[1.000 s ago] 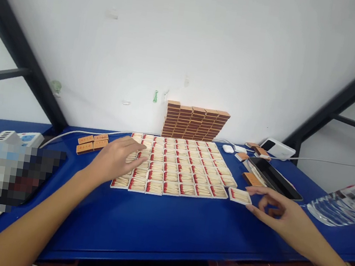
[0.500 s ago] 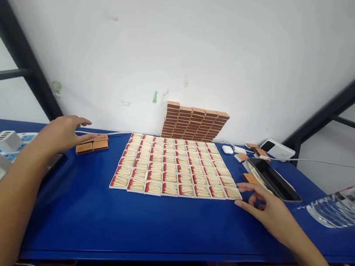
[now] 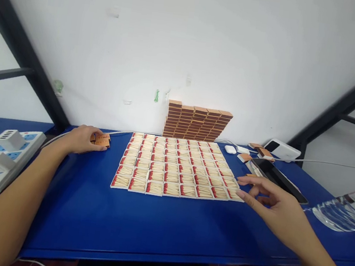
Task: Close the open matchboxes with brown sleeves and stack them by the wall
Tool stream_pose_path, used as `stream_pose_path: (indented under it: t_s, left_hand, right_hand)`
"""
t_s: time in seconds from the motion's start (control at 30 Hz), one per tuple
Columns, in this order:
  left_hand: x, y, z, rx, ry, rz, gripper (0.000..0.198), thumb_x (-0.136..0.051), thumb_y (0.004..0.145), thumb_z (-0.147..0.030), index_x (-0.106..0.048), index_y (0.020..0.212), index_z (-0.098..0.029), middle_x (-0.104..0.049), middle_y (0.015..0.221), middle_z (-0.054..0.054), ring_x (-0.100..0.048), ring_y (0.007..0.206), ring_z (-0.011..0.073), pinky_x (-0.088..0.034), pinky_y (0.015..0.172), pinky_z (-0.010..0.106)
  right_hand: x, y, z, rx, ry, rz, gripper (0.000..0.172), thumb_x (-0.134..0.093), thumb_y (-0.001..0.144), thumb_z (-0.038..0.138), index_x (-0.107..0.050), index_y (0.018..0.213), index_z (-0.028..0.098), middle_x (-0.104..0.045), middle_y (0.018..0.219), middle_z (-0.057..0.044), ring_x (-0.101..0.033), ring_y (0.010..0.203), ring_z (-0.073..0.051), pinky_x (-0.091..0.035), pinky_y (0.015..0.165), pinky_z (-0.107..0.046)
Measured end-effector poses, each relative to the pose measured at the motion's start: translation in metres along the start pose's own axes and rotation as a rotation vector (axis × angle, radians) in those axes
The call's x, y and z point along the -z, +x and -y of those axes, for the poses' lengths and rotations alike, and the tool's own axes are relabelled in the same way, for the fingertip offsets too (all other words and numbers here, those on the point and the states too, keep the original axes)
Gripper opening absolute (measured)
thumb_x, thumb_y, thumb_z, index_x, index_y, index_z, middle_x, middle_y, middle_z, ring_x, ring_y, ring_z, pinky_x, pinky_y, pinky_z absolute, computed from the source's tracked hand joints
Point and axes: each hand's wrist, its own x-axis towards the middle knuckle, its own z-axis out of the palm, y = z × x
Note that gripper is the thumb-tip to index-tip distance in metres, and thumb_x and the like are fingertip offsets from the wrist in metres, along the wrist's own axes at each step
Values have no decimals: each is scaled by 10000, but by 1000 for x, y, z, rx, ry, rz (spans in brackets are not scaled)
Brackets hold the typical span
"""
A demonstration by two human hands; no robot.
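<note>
1. A block of open match trays [image 3: 170, 182] lies flat on the blue table [image 3: 138, 224], its 8 columns packed side by side. The sticks lie lengthwise, and in the front row the red heads sit toward the left end of each tray.
2. The right hand [image 3: 270, 201] is at the block's front right corner, holding nothing visible. Its thumb and forefinger stand apart beside the end tray of the front row (whether the fingertips touch the tray cannot be told).
3. The left hand [image 3: 82, 138] is at the orange matchboxes [image 3: 102, 140], well to the left of the block. Its thumb and fingers curve around them and hide part of them; I cannot tell whether it grips any.
4. Behind the block, 5 columns of stacked matchboxes [image 3: 196, 124] rise in front of the white wall [image 3: 177, 40], the leftmost column reaching highest.
5. To the block's right lie a small white case [image 3: 230, 149], 3 loose matchboxes [image 3: 244, 158], a white device with a dark panel [image 3: 282, 150] and a black phone [image 3: 276, 180].
6. Farther right, a clear plastic bottle [image 3: 344, 213] lies on its side.
7. At the far left, a white power strip [image 3: 26, 147] carries 2 white plugs [image 3: 10, 140].
</note>
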Motion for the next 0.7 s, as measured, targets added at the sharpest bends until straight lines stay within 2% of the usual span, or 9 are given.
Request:
stream_pose_path:
  t_s: [0.13, 0.33, 0.47, 0.6, 0.7]
  left_hand:
    - [-1, -1, -1, -6, 1, -19, 891, -747, 623, -715, -720, 1300, -138, -760, 1222, 196, -700, 1114, 397, -538, 916, 449]
    - [-5, -5, -15, -94, 17, -30, 697, -767, 603, -750, -815, 988, -171, -792, 1031, 150, -715, 1021, 385, -555, 854, 409]
    - [-10, -7, -26, -111, -2, -15, 648, -780, 599, -721, -804, 970, -190, -797, 1069, 144, -721, 1028, 386, -563, 812, 402]
    - [-6, -11, -28, -104, -27, 20, 543, -771, 638, -660, -796, 924, -199, -805, 960, 115, -737, 882, 350, -539, 734, 398]
    - [0, -17, -33, -112, -49, -38, 547, -773, 659, -643, -792, 971, -193, -801, 990, 119, -731, 885, 344, -538, 760, 411]
  right_hand:
    - [-5, 6, 25, 67, 27, -9, 360, -714, 920, 602, -775, 1096, 294, -619, 758, -24, -599, 689, -202, -519, 609, -335]
    - [-18, 33, 68, 242, 65, 36, 335, -685, 962, 580, -779, 1020, 263, -723, 925, -73, -615, 707, -186, -504, 561, -307]
    - [-31, 63, 92, 369, 70, 109, 310, -667, 991, 534, -769, 997, 241, -754, 1013, -87, -628, 730, -172, -499, 574, -297]
    - [-47, 91, 105, 449, 42, 168, 259, -675, 994, 483, -764, 995, 240, -763, 1004, -64, -615, 712, -156, -499, 627, -306]
    - [-61, 106, 104, 462, 46, 194, 246, -674, 993, 463, -763, 989, 234, -766, 970, -52, -617, 712, -162, -490, 651, -315]
